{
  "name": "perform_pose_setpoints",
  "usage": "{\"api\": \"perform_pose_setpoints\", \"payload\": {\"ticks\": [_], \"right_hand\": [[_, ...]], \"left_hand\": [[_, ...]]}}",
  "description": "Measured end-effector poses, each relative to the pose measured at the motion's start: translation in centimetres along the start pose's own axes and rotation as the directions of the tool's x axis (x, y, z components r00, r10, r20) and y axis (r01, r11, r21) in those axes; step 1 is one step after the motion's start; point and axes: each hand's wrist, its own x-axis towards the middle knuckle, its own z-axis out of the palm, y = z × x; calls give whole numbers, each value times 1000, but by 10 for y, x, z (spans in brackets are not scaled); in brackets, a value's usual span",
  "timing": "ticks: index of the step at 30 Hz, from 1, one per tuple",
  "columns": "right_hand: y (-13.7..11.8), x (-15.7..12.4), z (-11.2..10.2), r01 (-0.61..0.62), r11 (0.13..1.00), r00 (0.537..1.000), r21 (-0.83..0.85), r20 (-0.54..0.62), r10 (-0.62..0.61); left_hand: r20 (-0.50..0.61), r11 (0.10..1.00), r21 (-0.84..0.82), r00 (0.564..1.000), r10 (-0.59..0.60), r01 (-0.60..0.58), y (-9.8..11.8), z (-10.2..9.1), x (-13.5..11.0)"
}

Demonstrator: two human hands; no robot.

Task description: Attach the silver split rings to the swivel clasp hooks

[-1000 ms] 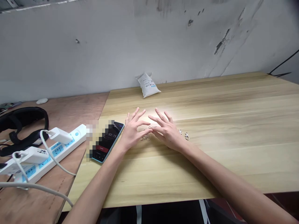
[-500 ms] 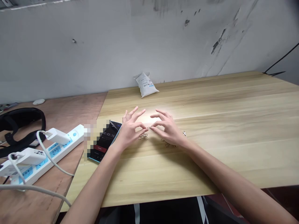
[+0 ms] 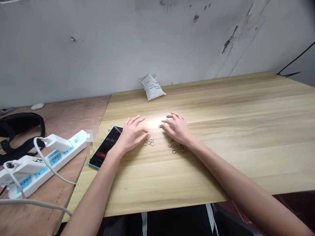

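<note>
My left hand (image 3: 133, 132) is open, its fingers spread and thumb tip beside a small pile of metal split rings (image 3: 149, 141). Across from it, my right hand (image 3: 176, 127) has thumb and forefinger closed on a small metal clasp (image 3: 160, 126); whether a ring hangs on it is too small to tell. Several metal swivel clasps (image 3: 175, 148) lie in a heap below my right palm and wrist, partly covered by them.
A phone (image 3: 105, 147) showing a timer lies left of my left forearm. A white power strip (image 3: 80, 139) with chargers and cables rests on the brown table (image 3: 95, 108). At the wall sits a white plastic packet (image 3: 154, 88). A black strap-like object (image 3: 22, 131) lies far left.
My hands have moved apart. The left has let go of the small metal piece and opened over the rings; the right has shifted slightly away from me with the piece.
</note>
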Motion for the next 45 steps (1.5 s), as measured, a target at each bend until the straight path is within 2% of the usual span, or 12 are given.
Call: {"api": "perform_pose_setpoints", "payload": {"ticks": [4, 7, 10, 13, 16, 22, 25, 31, 39, 45], "right_hand": [[12, 2, -19, 82, 996, 992, 24, 89, -84], [16, 3, -38, 178, 981, 962, 74, 198, -189], [14, 2, -51, 212, 974, 926, 75, 303, -225], [10, 0, -57, 206, 974, 891, 98, 393, -228], [8, -2, -55, 200, 973, 872, 116, 431, -231], [0, -5, -42, 291, 957, 909, -12, 317, -272], [-6, -6, -35, 347, 932, 913, -107, 268, -309], [-5, -6, -19, 362, 904, 925, -229, 212, -316], [-16, -8, -23, 385, 914, 912, -129, 205, -356], [-18, -8, -21, 399, 914, 914, -77, 116, -389]], "left_hand": [[55, 998, -56, 998, 31, -28, 1, 3, 0], [41, 996, -83, 999, 27, -23, 4, 6, 1], [30, 990, -141, 999, -12, 16, 6, 8, 2], [20, 980, -197, 999, -37, 41, 8, 9, 3], [-18, 966, -254, 999, -47, 41, 11, 8, 4], [-29, 938, -343, 998, -62, 48, 18, 8, 5], [-47, 933, -358, 997, -62, 41, 19, 7, 5], [-86, 927, -374, 996, -37, 2, 18, 9, 5], [-124, 907, -422, 991, -56, -2, 17, 10, 5], [-91, 928, -371, 994, -62, 24, 19, 9, 4]]}}
